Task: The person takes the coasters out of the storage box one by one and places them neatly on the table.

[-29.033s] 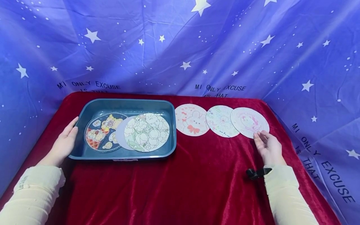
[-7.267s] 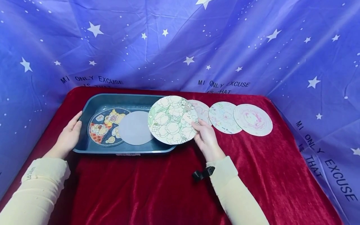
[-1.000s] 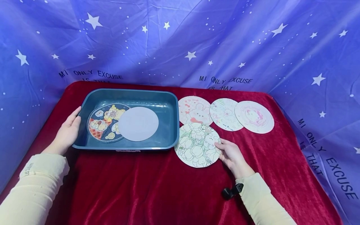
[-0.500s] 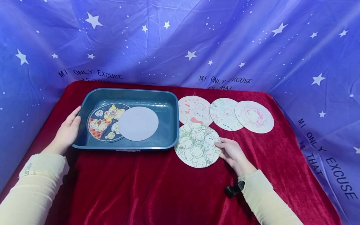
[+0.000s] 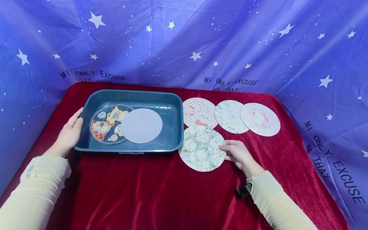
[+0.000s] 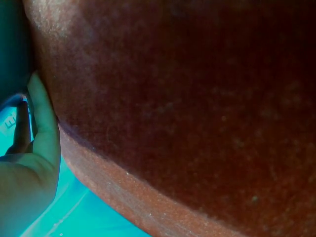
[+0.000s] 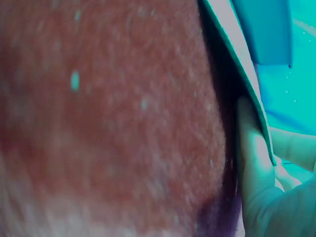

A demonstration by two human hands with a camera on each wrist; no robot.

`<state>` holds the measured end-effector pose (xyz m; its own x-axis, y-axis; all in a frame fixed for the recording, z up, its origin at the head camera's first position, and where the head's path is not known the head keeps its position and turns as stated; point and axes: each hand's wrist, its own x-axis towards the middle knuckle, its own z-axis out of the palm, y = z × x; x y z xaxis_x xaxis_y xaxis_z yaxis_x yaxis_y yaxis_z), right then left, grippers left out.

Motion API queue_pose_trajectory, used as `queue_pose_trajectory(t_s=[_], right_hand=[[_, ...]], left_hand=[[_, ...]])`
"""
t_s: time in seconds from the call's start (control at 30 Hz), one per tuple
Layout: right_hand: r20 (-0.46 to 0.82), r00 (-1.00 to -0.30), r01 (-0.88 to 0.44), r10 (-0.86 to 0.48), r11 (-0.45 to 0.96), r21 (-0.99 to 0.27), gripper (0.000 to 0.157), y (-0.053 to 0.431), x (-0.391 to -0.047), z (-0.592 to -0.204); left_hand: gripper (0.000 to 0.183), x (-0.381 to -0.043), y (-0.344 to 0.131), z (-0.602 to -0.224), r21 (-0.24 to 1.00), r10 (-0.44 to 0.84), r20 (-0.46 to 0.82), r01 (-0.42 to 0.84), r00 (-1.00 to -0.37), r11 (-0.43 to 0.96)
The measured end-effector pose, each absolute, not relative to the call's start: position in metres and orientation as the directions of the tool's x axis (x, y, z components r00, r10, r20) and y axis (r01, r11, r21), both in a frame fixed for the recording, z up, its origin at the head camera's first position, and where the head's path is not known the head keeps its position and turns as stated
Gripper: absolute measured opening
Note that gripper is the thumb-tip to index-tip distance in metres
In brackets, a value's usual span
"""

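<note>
A round card with a green tulip and bear print (image 5: 201, 150) lies against the front right corner of the blue tray (image 5: 129, 149), partly over the pink rabbit card. My right hand (image 5: 238, 155) pinches its right edge; in the right wrist view the card's rim (image 7: 247, 74) runs between the digits, with a shadowed gap to the cloth. My left hand (image 5: 69, 132) rests against the tray's left wall with its fingers straight. Inside the tray, a plain pale-grey round card (image 5: 142, 126) overlaps a dark blue one with cartoon bears (image 5: 107, 123).
To the right of the tray, three round cards lie in a row: a pink rabbit one (image 5: 198, 110), a pale pastel one (image 5: 230, 116) and one with a pink ring design (image 5: 260, 119). Red velvet cloth (image 5: 161, 191) covers the table, with starry blue curtains (image 5: 184, 38) behind.
The green-printed card lay in the tray at first, then was lifted out by my right hand and brought down right of it. Over the last second it has barely moved; my left hand stays.
</note>
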<state>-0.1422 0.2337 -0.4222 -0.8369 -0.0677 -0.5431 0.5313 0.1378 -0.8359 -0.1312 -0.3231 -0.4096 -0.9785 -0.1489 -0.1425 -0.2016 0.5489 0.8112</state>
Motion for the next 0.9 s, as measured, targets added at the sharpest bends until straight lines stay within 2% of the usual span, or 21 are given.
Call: queue_pose_trajectory(t_s=[0.17,0.67,0.9], right_hand=[[-0.502,-0.862,0.466,-0.067,0.283,-0.838,0.046,0.2346,-0.1435,-0.4232],[-0.453,-0.888,0.375,-0.079,0.446,-0.813,0.038,0.2304,-0.1433,-0.4200],[-0.435,-0.899,0.344,-0.043,0.543,-0.766,0.034,0.2287,-0.1453,-0.4183]], left_hand=[[0.056,-0.1313,-0.3240,-0.4096,0.809,-0.148,-0.141,-0.200,-0.979,0.552],[0.056,-0.1320,-0.3236,-0.4098,0.810,-0.140,-0.129,-0.186,-0.982,0.557],[0.056,-0.1320,-0.3235,-0.4100,0.809,-0.144,-0.123,-0.183,-0.982,0.559]])
